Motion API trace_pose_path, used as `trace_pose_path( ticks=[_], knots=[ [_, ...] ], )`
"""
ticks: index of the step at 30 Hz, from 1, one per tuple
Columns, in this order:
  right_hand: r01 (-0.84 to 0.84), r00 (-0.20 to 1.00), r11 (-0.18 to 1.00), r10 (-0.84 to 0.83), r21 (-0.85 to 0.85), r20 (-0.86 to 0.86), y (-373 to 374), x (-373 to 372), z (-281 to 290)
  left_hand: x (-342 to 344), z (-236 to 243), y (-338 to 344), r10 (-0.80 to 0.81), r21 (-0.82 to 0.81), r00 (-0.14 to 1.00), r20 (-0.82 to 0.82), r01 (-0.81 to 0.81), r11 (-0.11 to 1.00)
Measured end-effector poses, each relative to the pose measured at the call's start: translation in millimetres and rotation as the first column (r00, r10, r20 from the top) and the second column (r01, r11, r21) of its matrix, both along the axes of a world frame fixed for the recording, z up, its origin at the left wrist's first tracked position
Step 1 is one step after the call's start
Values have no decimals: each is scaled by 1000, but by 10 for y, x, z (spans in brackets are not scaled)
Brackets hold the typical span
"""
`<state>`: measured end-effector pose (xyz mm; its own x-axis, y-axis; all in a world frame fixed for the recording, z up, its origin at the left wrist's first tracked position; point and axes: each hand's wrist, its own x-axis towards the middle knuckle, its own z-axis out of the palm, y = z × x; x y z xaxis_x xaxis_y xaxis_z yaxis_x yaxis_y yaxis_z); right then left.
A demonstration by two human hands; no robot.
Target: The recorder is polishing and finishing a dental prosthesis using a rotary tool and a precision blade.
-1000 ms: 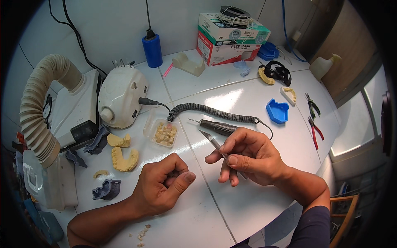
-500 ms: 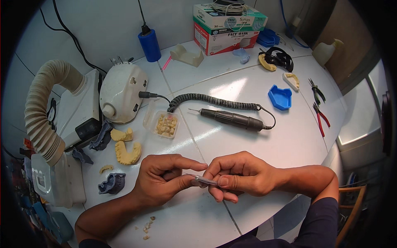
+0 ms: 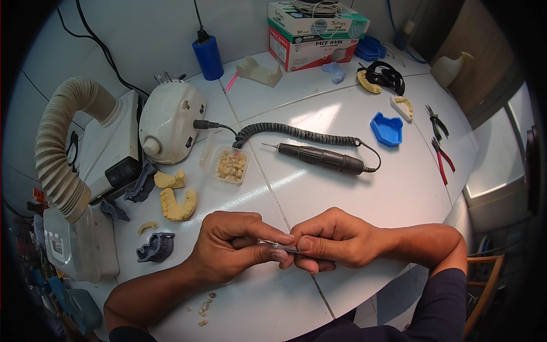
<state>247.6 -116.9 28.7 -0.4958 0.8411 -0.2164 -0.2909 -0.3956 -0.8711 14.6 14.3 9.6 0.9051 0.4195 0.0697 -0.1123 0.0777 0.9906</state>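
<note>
Close to the front of the white tiled table, my left hand (image 3: 225,245) and my right hand (image 3: 342,239) meet around a slim, silvery, rod-like piece (image 3: 289,248). My right thumb presses it against the bent fingers. At its left end, my left thumb and forefinger close in a pinch; what exactly the fingertips grip there is partly hidden. Beyond my hands lies a dark rotary handpiece (image 3: 322,159) with a thin bur in its tip. Left of it stands a small clear box (image 3: 231,181) of tooth-like pieces.
Yellow dental casts (image 3: 178,205) and grey moulds (image 3: 155,247) lie at left, near a white control unit (image 3: 174,122) and ribbed hose (image 3: 54,154). Crumbs (image 3: 203,312) lie near my left forearm. Rightward are a blue tray (image 3: 386,130) and red-handled pliers (image 3: 440,162). Mask boxes (image 3: 313,51) stand behind.
My left forefinger has come down from its raised position onto the end of the silvery piece. My right fingers have curled in closer. The objects on the table have stayed in place.
</note>
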Motion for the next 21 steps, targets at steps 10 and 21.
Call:
trace_pose_path(
  ticks=[10, 21],
  knots=[
    [147, 753, 739, -515, 658, 410, -33, -135, -28, -36, -85, -25, 105, 75, 994, -24, -103, 992],
    [119, 684, 732, -550, 670, 479, -56, -129, 9, -21, -35, -59, 166, -19, 984, -65, -168, 986]
  ],
)
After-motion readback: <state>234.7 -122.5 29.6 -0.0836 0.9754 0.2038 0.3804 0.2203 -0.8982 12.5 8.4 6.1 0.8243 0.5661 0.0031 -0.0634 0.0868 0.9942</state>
